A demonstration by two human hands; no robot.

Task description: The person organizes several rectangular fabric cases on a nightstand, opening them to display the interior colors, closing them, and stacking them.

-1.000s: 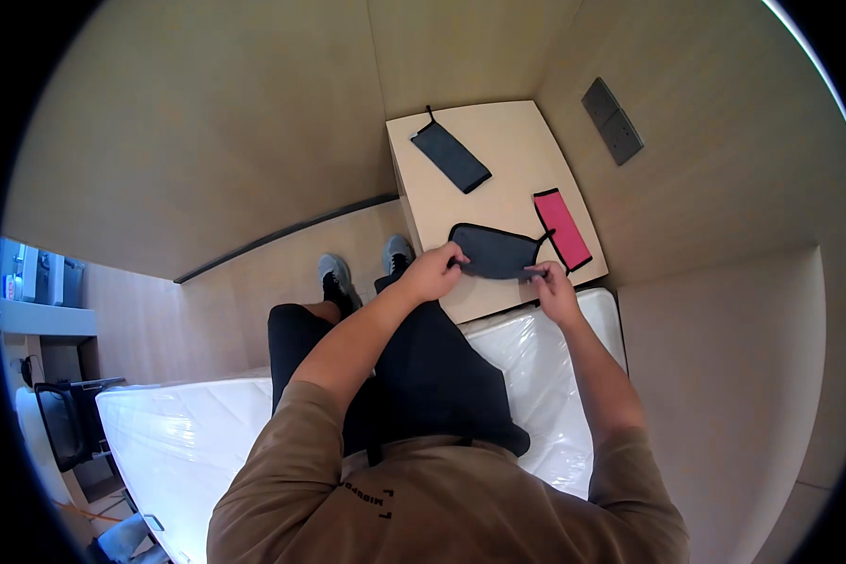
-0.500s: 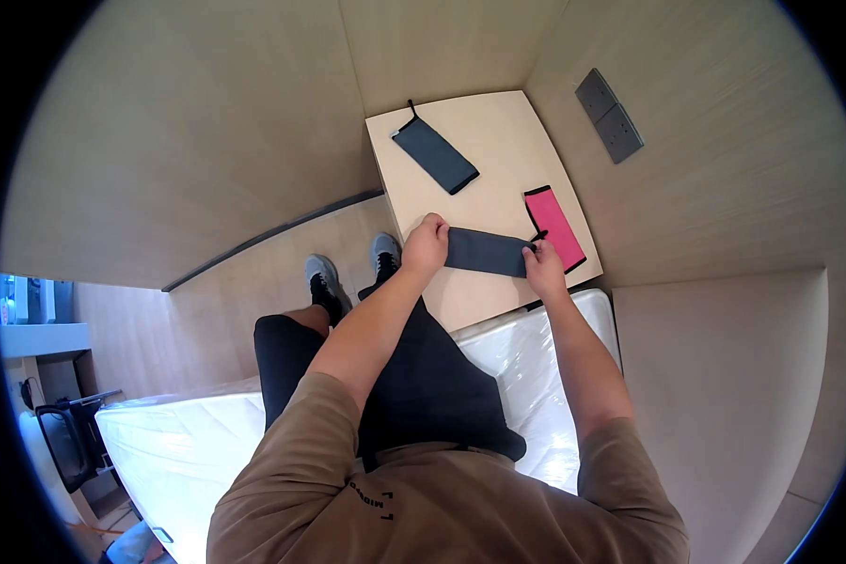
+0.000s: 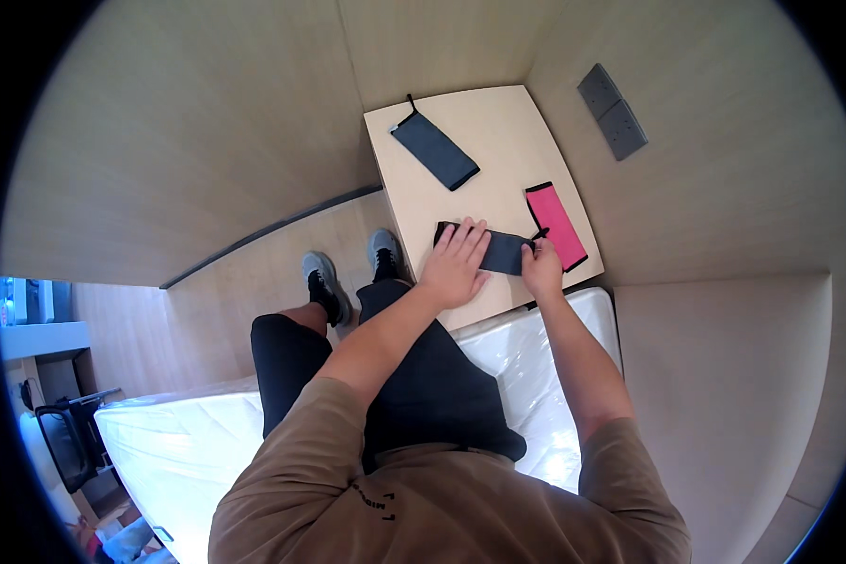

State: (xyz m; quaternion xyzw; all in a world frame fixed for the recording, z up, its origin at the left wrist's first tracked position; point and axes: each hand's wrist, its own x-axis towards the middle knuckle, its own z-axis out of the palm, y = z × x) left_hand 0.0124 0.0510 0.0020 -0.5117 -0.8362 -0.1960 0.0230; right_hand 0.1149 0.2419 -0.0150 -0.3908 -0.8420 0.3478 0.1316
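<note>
A flat grey fabric pouch (image 3: 506, 254) with dark edging lies across the near part of the small wooden table (image 3: 498, 132). Spread over its left end is my left hand (image 3: 454, 267), palm down with the fingers stretched out. My right hand (image 3: 541, 273) pinches the pouch's right end, where a dark tip shows by the fingers. Just beyond that hand rests a pink pouch (image 3: 559, 228) with black trim, partly hidden by it. Farther back on the left is another grey pouch (image 3: 435, 150) with a black loop, untouched.
Wooden panels (image 3: 442, 47) enclose the table's back. A grey socket plate (image 3: 613, 112) is on the right wall. A plastic-wrapped mattress (image 3: 188, 432) is beneath me, with a beige padded panel (image 3: 714, 376) at the right. My shoes (image 3: 322, 282) are on the floor left of the table.
My left hand has let go of the pouch's left edge and moved right, now lying flat on top of it. My right hand keeps its pinch on the other end.
</note>
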